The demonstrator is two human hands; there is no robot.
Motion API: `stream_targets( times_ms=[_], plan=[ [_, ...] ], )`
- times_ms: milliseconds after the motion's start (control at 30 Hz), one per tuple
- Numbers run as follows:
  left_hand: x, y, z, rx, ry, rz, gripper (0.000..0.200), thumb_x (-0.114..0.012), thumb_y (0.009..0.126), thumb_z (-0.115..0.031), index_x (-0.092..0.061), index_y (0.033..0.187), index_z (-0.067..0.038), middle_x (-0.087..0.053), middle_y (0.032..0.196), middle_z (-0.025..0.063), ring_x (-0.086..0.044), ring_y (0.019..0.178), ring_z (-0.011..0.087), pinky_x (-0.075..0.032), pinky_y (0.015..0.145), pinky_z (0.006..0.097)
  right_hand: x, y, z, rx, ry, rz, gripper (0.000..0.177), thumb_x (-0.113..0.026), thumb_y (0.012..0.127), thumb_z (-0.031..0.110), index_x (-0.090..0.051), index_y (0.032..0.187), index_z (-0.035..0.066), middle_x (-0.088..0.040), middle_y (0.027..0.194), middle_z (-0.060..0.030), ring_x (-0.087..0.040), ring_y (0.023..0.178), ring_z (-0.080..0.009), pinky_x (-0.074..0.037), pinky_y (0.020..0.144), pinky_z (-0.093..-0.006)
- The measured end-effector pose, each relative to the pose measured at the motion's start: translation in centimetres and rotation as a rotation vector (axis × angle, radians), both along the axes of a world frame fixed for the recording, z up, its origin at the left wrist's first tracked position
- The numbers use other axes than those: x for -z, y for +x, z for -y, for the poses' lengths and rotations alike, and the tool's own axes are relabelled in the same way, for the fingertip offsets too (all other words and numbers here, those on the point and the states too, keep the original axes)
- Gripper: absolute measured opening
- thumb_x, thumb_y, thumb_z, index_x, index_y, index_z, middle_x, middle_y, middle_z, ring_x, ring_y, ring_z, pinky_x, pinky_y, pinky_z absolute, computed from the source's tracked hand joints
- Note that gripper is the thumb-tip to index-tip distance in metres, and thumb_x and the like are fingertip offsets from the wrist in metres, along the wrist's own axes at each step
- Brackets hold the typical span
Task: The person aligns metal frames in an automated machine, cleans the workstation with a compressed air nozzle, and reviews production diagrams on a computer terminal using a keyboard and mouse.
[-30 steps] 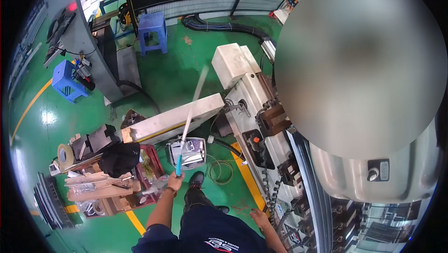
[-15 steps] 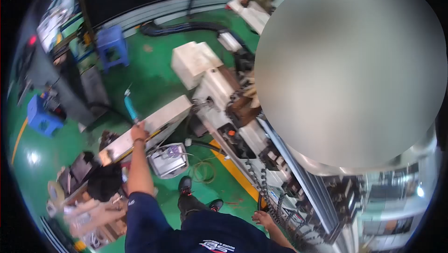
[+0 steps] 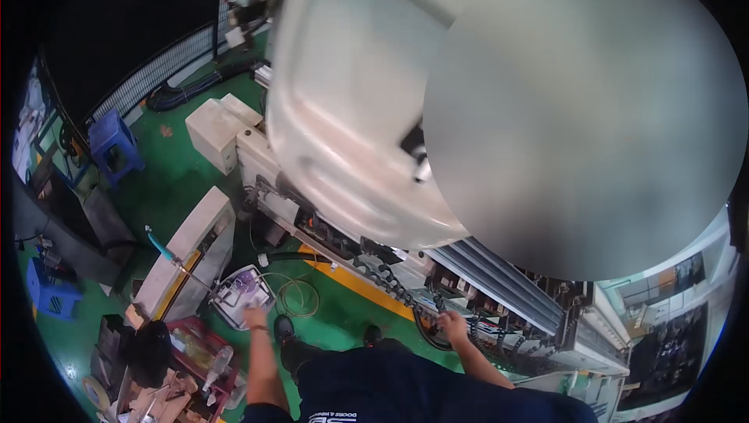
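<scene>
Tool (image 3: 166, 251) first: where is it?

Across the pale beam (image 3: 204, 224), out of both hands. Its thick blue-green end sticks out past the far side, and its thin end slants down toward the grey tub (image 3: 271, 292).

And the left hand (image 3: 254, 317)?

At the near edge of the tub, well apart from the blue-green end. I can't tell whether its fingers are curled or spread, or whether they touch the rim; they're too small and blurred.

The right hand (image 3: 452, 327)?

Over by the big machine (image 3: 351, 111), just beside a black coiled cord (image 3: 406, 297). Fingers look bent, but whether they grasp the cord I can't tell.

What's around the tub?

Loops of thin tubing (image 3: 318, 298) on the green floor (image 3: 172, 166) to its right, and a black hose (image 3: 290, 257) with a white end above those. On the other side is a red crate (image 3: 204, 331) with a clear bottle (image 3: 218, 364), and black cloth (image 3: 148, 353) next to it.

Further out?

Two blue stools, one (image 3: 115, 142) by the dark screen (image 3: 133, 25), the other (image 3: 53, 289) at far left. Long grey strips (image 3: 499, 286) lie along the machine, beyond the right hand.
</scene>
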State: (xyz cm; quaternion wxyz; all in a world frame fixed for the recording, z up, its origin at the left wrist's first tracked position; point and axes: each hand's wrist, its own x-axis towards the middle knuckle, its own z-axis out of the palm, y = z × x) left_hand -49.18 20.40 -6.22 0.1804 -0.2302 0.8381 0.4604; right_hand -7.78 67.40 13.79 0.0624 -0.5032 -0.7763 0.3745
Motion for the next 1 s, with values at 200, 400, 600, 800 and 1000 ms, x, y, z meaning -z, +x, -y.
stream_targets(
  times_ms=[200, 400, 600, 800, 1000],
  plan=[
    [-15.1, 17.2, -25.4, 0.682, 0.892, 0.486, 0.038, -0.068, 0.104, -0.032, -0.069, 0.127, -0.002, -0.074, 0.107, 0.0077, -0.072, 0.089, 0.0144, -0.060, 0.077, 0.0297, -6.0, 1.8, -14.0, 0.176, 0.518, -0.319, 0.019, -0.063, 0.099, 0.008, -0.075, 0.111, -0.001, -0.074, 0.096, -0.0121, -0.070, 0.089, -0.0177, -0.055, 0.083, -0.0324],
    [-20.3, 29.8, -47.9, 0.972, 0.942, 0.766, 0.056, -0.070, 0.102, -0.047, -0.060, 0.139, -0.006, -0.065, 0.126, 0.0052, -0.062, 0.121, 0.0149, -0.052, 0.105, 0.0350, -9.5, 5.3, -28.4, -0.120, 0.615, -0.246, 0.015, -0.067, 0.097, 0.007, -0.073, 0.109, 0.001, -0.070, 0.098, -0.0158, -0.069, 0.090, -0.0273, -0.054, 0.083, -0.0368],
    [-21.8, 39.1, -60.3, 0.261, 1.105, 0.691, 0.044, -0.078, 0.097, -0.033, -0.060, 0.129, -0.008, -0.068, 0.116, 0.0035, -0.066, 0.113, 0.0201, -0.057, 0.098, 0.0406, -11.2, 8.8, -32.0, -0.415, 0.459, -0.179, 0.016, -0.076, 0.089, 0.012, -0.076, 0.103, 0.004, -0.067, 0.100, -0.0189, -0.064, 0.098, -0.0401, -0.051, 0.088, -0.0473],
    [-24.8, 42.4, -61.0, 0.122, 0.786, 0.341, 0.052, -0.084, 0.090, -0.032, -0.056, 0.122, 0.000, -0.070, 0.103, 0.0107, -0.073, 0.078, 0.0205, -0.063, 0.061, 0.0341, -11.1, 9.2, -32.5, -0.529, 0.570, -0.217, 0.017, -0.079, 0.087, 0.014, -0.077, 0.100, 0.003, -0.068, 0.098, -0.0176, -0.064, 0.094, -0.0387, -0.051, 0.085, -0.0481],
    [-26.3, 44.9, -61.0, 0.130, 0.606, 0.243, 0.069, -0.089, 0.084, -0.034, -0.048, 0.121, 0.008, -0.070, 0.091, 0.0168, -0.070, 0.058, 0.0195, -0.057, 0.044, 0.0308, -10.1, 9.0, -33.2, -0.540, 0.433, -0.254, 0.015, -0.081, 0.084, 0.010, -0.074, 0.094, 0.001, -0.066, 0.093, -0.0182, -0.064, 0.091, -0.0412, -0.051, 0.081, -0.0497]
  ],
)
